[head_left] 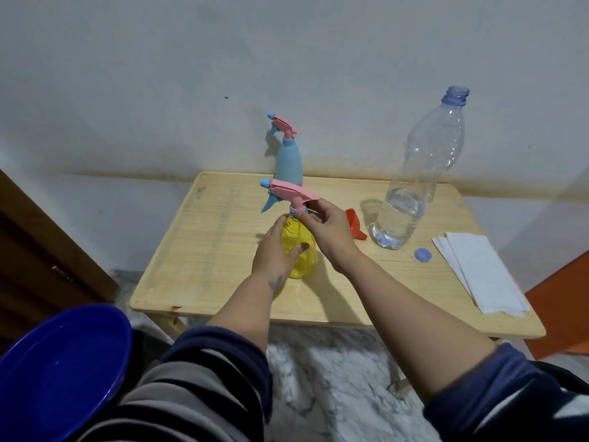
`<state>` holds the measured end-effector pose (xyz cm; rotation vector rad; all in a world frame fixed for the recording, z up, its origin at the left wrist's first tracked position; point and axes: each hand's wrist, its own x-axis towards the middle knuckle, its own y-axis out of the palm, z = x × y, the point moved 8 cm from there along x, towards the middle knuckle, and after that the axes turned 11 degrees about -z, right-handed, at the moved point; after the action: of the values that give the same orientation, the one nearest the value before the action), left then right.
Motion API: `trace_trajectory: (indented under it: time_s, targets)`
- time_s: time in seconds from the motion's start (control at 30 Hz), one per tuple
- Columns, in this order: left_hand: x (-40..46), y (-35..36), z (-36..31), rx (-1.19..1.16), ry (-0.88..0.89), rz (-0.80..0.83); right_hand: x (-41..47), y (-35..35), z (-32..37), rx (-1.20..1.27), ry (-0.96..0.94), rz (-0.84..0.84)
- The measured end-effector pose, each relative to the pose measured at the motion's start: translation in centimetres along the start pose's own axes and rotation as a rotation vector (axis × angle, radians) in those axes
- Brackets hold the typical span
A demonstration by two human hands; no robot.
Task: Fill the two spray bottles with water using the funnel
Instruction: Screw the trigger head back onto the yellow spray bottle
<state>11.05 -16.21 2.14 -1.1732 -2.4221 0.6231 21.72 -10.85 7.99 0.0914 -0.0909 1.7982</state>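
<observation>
A yellow spray bottle (302,250) stands upright near the middle of the small wooden table (207,250). My left hand (275,250) grips its body from the left. My right hand (325,224) pinches the neck collar just under the pink and blue spray head (288,194). A blue spray bottle (289,161) with its own pink head stands at the table's back edge. An orange funnel (355,226) lies on its side right of my right hand. A tall clear water bottle (414,183), uncapped and about a third full, stands beside the funnel.
A blue bottle cap (423,254) lies in front of the water bottle. Folded white paper towels (481,272) lie at the table's right end. A dark blue basin (60,371) sits low at the left by my knee. A wall rises right behind the table.
</observation>
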Motion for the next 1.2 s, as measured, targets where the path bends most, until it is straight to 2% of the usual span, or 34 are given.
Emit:
trace_trajectory:
  time_s: [0.2,0.4,0.5,0.9,1.2]
  targets:
    - [0.01,0.05,0.15,0.019,0.009,-0.009,0.8,0.23,-0.06,-0.166,-0.027,0.032]
    - [-0.06,0.11,0.34,-0.005,0.017,-0.024,0.79,0.08,-0.8,-0.062,0.049,-0.055]
    - [0.03,0.23,0.42,-0.003,0.032,-0.018,0.79,0.02,-0.92,0.034,0.068,-0.02]
    - [0.02,0.25,0.45,0.01,0.039,-0.013,0.75,0.28,-0.53,-0.011,0.025,0.136]
    - [0.05,0.26,0.5,0.002,0.037,-0.02,0.99,0.05,-0.46,-0.096,-0.028,-0.04]
